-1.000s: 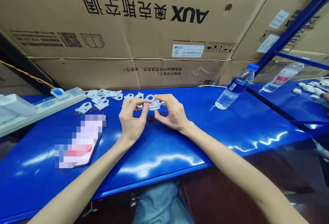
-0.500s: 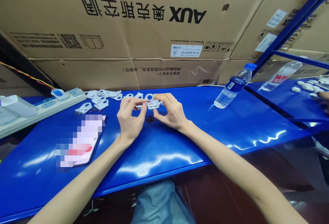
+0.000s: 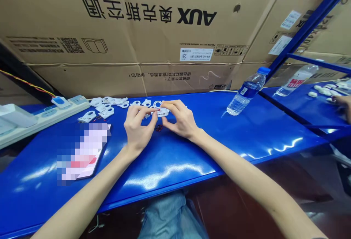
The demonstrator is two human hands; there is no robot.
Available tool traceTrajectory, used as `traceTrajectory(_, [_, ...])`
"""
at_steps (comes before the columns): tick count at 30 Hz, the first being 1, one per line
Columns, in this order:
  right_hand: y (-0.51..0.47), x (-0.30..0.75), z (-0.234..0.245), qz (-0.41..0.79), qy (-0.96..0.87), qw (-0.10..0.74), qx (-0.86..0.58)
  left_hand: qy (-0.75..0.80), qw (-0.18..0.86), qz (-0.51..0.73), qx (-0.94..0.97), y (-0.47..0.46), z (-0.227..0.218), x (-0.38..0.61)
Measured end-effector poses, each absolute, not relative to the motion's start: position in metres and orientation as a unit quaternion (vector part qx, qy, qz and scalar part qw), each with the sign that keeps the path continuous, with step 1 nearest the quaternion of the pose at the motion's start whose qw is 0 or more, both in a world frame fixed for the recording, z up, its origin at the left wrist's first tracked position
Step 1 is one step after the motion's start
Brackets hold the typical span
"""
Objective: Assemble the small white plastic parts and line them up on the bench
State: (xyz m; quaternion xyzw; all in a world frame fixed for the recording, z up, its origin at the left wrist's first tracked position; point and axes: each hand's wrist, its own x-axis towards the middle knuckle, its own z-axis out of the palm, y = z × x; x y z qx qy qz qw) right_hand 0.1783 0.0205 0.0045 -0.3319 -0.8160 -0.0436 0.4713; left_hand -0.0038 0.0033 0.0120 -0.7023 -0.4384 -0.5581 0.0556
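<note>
My right hand (image 3: 180, 120) grips a white plastic part (image 3: 163, 112) between thumb and fingers, just above the blue table. Small slots show in the side of the part that faces me. At its left end, my left hand (image 3: 139, 126) is closed in a pinch, with a tiny red piece (image 3: 158, 109) at the index fingertip. Part of the white piece is hidden by the fingers. Below the fingertips lies a little cluster of dark red pieces (image 3: 159, 127). Just behind the hands is a white ring-shaped piece (image 3: 158, 104).
Several white ring-ended plastic parts (image 3: 106, 111) lie at the back left, beside a power strip (image 3: 41, 119). A phone (image 3: 91, 147) lies left of my forearm. A water bottle (image 3: 245, 94) stands tilted-looking at right. Beyond the blue frame, another person's hand (image 3: 342, 103) is near white pieces.
The white part has tilted slightly between my hands, and the red piece shows more clearly at the left fingertips. The whole view has shifted a little. The other person's hand has come further into view.
</note>
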Motion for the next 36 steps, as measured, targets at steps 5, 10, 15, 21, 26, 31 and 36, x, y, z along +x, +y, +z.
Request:
traceTrajectory(5, [0.020, 0.177, 0.005, -0.041, -0.811, 0.483, -0.328, -0.427, 0.064, -0.556, -0.710, 0.006, 0.009, -0.006])
traceTrajectory(10, [0.019, 0.175, 0.004, -0.040, -0.799, 0.510, -0.316, -0.421, 0.090, -0.545, -0.719, 0.007, 0.007, -0.009])
traceTrajectory(15, [0.019, 0.176, 0.004, -0.007, -0.783, 0.509, -0.357, -0.407, 0.123, -0.509, -0.748, 0.004, 0.006, -0.009])
traceTrajectory(21, [0.031, 0.193, 0.012, 0.016, -0.779, 0.470, -0.415, -0.443, 0.074, -0.449, -0.772, 0.006, 0.002, -0.007])
traceTrajectory(26, [0.053, 0.236, 0.019, 0.037, -0.769, 0.418, -0.482, -0.436, 0.017, -0.356, -0.826, 0.010, -0.002, -0.010])
traceTrajectory(31, [0.070, 0.279, 0.011, 0.070, -0.756, 0.355, -0.545, -0.374, -0.019, -0.267, -0.888, 0.008, -0.003, -0.010])
traceTrajectory(36, [0.078, 0.300, 0.002, 0.105, -0.756, 0.304, -0.571, -0.353, -0.029, -0.247, -0.902, 0.008, -0.003, -0.010])
